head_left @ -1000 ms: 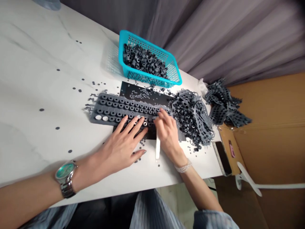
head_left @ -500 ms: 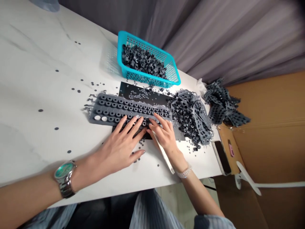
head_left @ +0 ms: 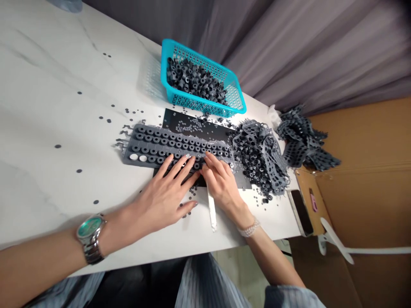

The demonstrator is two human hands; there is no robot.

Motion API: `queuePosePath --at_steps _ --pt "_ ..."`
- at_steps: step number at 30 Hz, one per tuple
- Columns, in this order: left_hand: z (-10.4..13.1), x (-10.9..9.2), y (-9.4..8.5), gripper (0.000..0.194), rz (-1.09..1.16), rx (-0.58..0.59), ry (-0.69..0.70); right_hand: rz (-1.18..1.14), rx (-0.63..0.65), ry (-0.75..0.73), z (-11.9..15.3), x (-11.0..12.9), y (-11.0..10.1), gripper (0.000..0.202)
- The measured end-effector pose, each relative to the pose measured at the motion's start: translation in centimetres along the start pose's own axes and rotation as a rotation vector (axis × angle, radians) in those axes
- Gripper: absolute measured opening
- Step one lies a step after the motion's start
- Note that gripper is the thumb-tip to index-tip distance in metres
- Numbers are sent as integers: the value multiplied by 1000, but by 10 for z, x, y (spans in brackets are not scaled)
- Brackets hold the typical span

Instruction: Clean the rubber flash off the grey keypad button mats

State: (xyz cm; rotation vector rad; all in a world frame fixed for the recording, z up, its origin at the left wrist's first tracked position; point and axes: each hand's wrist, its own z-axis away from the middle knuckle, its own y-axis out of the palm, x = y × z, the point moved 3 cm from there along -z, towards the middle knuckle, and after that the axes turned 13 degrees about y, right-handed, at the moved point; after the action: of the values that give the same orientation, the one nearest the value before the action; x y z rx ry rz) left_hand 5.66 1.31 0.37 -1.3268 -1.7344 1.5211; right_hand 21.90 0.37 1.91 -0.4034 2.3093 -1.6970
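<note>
- Gripping a white stick (head_left: 212, 211) in the right hand (head_left: 223, 182), fingers bunched tight around it; working end hidden under the fingers, so impossible to tell whether bladed or blunt.
- Poised with right fingertips over the near side of a long grey strip (head_left: 175, 149), right beside the left fingers.
- Pressing down with the left hand (head_left: 165, 192), fingers spread flat across the strip's near edge, thumb apart; apparently nothing pinched.
- Laid flat in front of both hands: the strip, studded with rows of ring-shaped pieces, two white circles near its left end, partly over a black mat (head_left: 170, 117).
- Main worry: could skid off a ring and jab the left fingers, from too much push so close by.
- Could also slide or buckle the strip, if held too lightly; left end lying off the mat, directly on the table (head_left: 32, 171).
- Might tear or nick a ring, from a badly angled stick.
- Just right of the strip, a heap of grey rings and webbing (head_left: 257, 154); easy to mix in by a sideways knock.
- Beyond the mat, a turquoise basket (head_left: 164, 64) of rings.
</note>
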Motion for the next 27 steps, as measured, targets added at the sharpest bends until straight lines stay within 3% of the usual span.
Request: queuePosePath --at_steps 2,6,9,18,27 --pt "0 0 0 62 2 -3 -2 29 -59 48 -2 -8 1 20" --pt "0 0 1 63 8 -7 1 48 -232 327 1 -38 -4 19" --pt "0 1 1 64 5 -3 1 -5 -234 404 7 -50 -8 17" --pt "1 1 1 63 -21 12 5 -119 -168 174 11 -20 -8 10" --pt "1 1 1 64 -9 8 3 -58 -149 93 12 -18 -7 10"
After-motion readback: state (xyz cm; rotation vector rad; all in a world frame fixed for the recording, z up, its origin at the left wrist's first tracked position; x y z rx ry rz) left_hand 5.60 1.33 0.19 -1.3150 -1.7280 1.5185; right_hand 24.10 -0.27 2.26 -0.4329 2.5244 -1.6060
